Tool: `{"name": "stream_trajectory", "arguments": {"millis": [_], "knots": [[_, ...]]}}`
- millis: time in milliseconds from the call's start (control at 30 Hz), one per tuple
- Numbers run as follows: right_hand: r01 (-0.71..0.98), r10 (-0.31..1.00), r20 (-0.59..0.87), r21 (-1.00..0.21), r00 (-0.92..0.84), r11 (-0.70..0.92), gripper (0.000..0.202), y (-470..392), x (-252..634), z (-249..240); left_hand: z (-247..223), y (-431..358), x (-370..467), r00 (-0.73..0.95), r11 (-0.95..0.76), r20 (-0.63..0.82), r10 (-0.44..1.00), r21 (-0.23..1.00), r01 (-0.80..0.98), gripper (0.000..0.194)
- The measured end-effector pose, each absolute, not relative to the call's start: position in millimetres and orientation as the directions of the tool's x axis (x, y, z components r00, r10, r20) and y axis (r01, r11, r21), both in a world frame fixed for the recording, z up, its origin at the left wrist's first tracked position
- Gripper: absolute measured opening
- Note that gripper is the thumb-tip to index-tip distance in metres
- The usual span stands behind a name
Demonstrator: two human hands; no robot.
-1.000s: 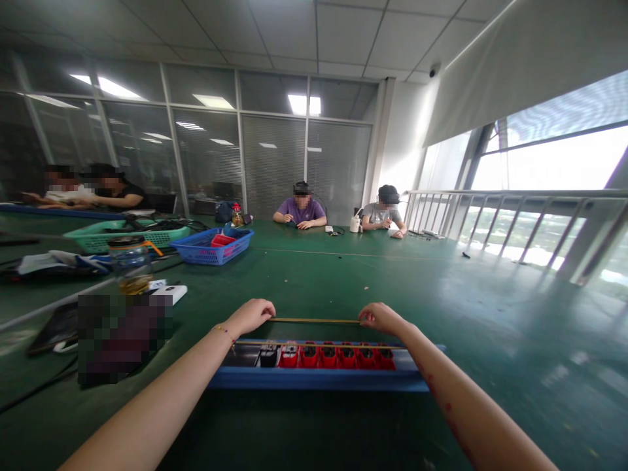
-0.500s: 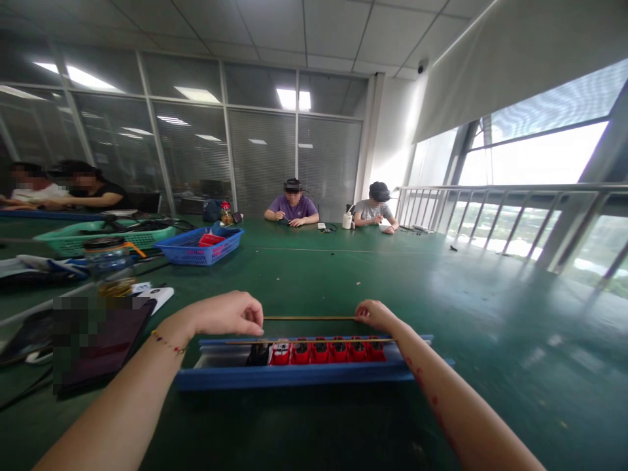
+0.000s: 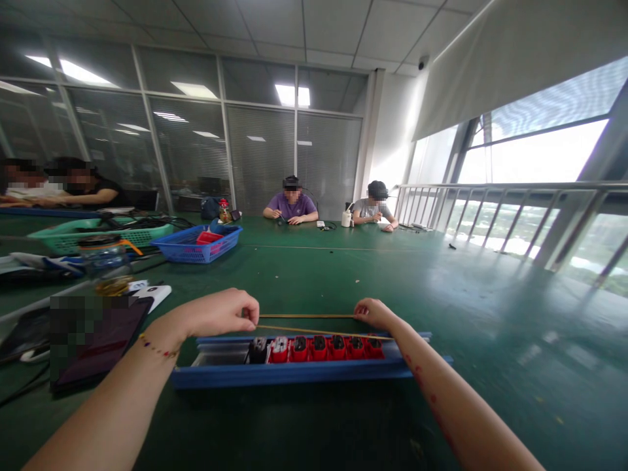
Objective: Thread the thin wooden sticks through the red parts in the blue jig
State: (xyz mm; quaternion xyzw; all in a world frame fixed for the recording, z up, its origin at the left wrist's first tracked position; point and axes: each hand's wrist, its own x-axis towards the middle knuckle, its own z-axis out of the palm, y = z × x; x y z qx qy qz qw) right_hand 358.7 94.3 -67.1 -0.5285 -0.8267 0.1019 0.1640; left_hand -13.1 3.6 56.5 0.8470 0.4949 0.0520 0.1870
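My left hand (image 3: 228, 310) is clamped on the near stick (image 3: 318, 331), slanting over the blue tray's (image 3: 294, 375) far edge. Right hand (image 3: 374, 313) at the far stick's (image 3: 307, 316) right end, can't tell if pinched. Red holders (image 3: 319, 350) sit inside, in a row.

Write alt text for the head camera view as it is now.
The wearer's bare left hand and right hand meet opposite ends of a thin yellowish stick above a green table. A second yellowish stick slants from the left fingers across a long blue-edged tray holding one black piece and six red pieces.
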Motion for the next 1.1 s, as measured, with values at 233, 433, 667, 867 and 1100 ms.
{"name": "stream_trajectory", "arguments": {"millis": [233,433,667,867,1100], "knots": [[0.863,0.926,0.161,-0.337,-0.343,0.378,0.022,96.5,358.7,-67.3,70.2,8.9,-41.5,0.407,-0.418,0.096,0.909,0.182,0.890,0.020],[0.873,0.935,0.171,-0.336,-0.312,0.352,0.034,94.1,356.4,-64.2,39.3,35.6,-39.5,0.375,-0.372,0.017,0.927,0.162,0.914,0.014],[0.862,0.877,0.156,-0.171,-0.454,0.477,0.028,84.9,352.4,-57.7,-3.1,57.8,-10.1,0.392,-0.393,0.032,0.919,0.067,0.917,0.011],[0.849,0.849,0.148,-0.083,-0.508,0.523,0.022,79.4,349.8,-49.7,-21.2,68.5,5.4,0.421,-0.422,0.061,0.905,0.010,0.907,0.012],[0.846,0.837,0.133,0.018,-0.531,0.533,0.024,78.1,345.8,-47.8,-31.3,79.9,3.0,0.436,-0.434,0.035,0.899,-0.042,0.900,0.022]]}}
